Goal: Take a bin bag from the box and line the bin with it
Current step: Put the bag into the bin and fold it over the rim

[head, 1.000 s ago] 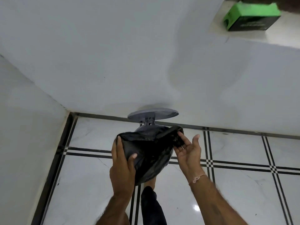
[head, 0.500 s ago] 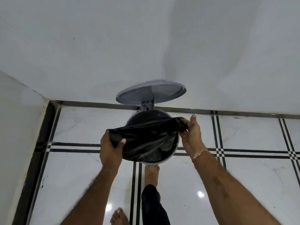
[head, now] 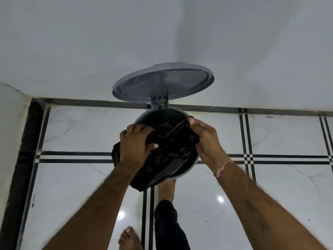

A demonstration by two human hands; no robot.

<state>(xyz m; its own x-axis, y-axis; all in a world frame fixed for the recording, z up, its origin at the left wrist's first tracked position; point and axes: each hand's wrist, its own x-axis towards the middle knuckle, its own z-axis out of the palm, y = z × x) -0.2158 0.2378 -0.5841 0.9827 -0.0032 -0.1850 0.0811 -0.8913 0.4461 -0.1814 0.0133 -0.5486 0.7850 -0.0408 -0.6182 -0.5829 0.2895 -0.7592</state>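
Observation:
A round grey pedal bin (head: 144,117) stands on the floor against the wall, its lid (head: 162,82) tipped up and open. A black bin bag (head: 167,156) lies crumpled over the bin's mouth, with part of it hanging over the near left rim. My left hand (head: 135,143) grips the bag's left side, fingers closed into the plastic. My right hand (head: 205,138) pinches the bag's edge at the bin's right rim. A bare foot (head: 166,188) rests at the bin's front, on its pedal side. The bag box is out of view.
White marble floor tiles (head: 270,186) with black inlay lines surround the bin. A white wall (head: 126,42) runs behind it and another wall (head: 10,132) closes in at the left corner. My other bare foot (head: 128,238) is at the bottom edge.
The view has dropped closer to the bin and the green box has left the frame. Both hands have brought the bag down onto the bin's mouth, closer together.

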